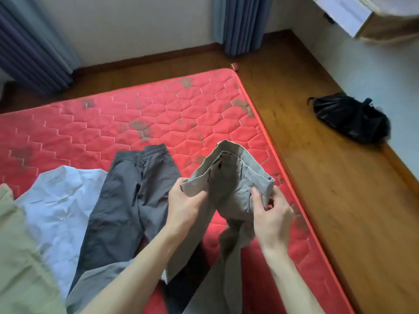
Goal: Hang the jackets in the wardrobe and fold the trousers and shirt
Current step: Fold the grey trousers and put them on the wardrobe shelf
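The room has a brown wood floor [317,155], white walls and blue curtains [240,23]. A bare red quilted mattress [136,114] with dark stains takes up most of the view, and the clothes lie on its near side, within easy reach of the person.

The person holds up a pair of light grey-brown cotton trousers [229,175] at about 6 o'clock in the view. The left hand [184,205] pinches one end of the waistband between thumb and curled fingers. The right hand [271,214] pinches the other end the same way. Held like this, the waist gapes open toward 12 o'clock and the legs hang down toward the person. That is probably so the trousers can drop straight and be lined up for a fold.

At about 9 o'clock from the hands lies a pair of dark grey trousers [127,200], spread long on the mattress with the waist pointing away. They look flat but not folded yet. Further toward 9 o'clock is a crumpled pale blue shirt [61,200], partly under the dark trousers' edge. At 8 o'clock, in the corner of the view, is a pale green cloth [15,257]; what kind of garment it is cannot be told.

A black plastic bag [351,118] sits on the floor at 2 o'clock, well apart from the mattress. No wardrobe can be clearly seen.

The folding seems to be just starting.
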Demonstrator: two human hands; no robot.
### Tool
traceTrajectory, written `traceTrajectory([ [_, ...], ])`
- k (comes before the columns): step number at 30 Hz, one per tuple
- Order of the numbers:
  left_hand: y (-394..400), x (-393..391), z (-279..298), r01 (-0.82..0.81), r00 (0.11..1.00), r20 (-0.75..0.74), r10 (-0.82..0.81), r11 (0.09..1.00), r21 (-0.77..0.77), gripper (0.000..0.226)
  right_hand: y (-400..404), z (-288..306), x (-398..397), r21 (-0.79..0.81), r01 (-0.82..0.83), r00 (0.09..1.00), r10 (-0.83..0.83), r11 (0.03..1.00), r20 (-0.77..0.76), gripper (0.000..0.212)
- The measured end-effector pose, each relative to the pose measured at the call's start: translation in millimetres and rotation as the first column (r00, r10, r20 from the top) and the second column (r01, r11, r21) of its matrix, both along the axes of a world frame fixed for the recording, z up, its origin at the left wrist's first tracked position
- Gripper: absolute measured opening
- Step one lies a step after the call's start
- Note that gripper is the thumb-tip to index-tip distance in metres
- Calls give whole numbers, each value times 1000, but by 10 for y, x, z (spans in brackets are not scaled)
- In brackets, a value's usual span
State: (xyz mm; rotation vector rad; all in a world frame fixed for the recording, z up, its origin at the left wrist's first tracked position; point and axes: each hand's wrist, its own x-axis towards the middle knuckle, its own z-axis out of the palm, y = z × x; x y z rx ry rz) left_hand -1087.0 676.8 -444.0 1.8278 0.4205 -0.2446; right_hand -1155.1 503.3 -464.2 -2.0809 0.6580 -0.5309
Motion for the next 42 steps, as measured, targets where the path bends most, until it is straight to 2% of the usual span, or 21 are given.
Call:
traceTrajectory([
  [2,-38,-262,524,-6,999,41,10,996,-94,16,190,457,-200,-5,-22,999,22,1000,50,13],
  [7,55,-853,1458,5,981,192,34,980,-200,16,637,1515,-644,-41,-135,969,141,990,204,17],
  [11,163,-1214,2116,-40,933,334,135,960,-278,18,918,2017,-920,-96,-234,929,252,967,271,3],
  [15,264,-1462,2652,-30,889,427,167,951,-309,20,1118,2465,-1125,-139,-296,881,326,945,342,27],
  [17,283,-1553,2883,-22,876,448,178,943,-333,20,1149,2694,-1208,-161,-305,863,344,939,371,28],
  [21,195,-1712,3253,-9,829,532,173,955,-296,20,1075,3032,-1349,-179,-316,822,363,932,439,28],
  [25,-40,-1788,3684,4,766,623,158,968,-251,18,863,3389,-1399,-177,-367,776,406,913,483,43],
  [28,-308,-1763,4097,24,715,682,153,970,-243,16,550,3755,-1371,-233,-459,695,510,857,506,48],
  [33,-742,-1601,4810,74,597,791,135,972,-222,18,-9,4454,-1130,-373,-536,558,649,758,517,70],
  [37,-932,-1483,5324,117,547,820,168,955,-273,20,-427,4925,-940,-533,-473,499,712,701,494,69],
  [39,-1000,-1484,5519,147,540,822,181,941,-304,21,-568,5068,-890,-595,-349,522,677,724,518,64],
  [41,-1077,-1524,5650,188,563,806,182,922,-340,17,-630,5138,-863,-588,-234,556,602,774,572,59],
  [42,-1121,-1551,5697,206,577,793,193,906,-370,15,-637,5159,-855,-568,-228,563,583,791,586,60],
])
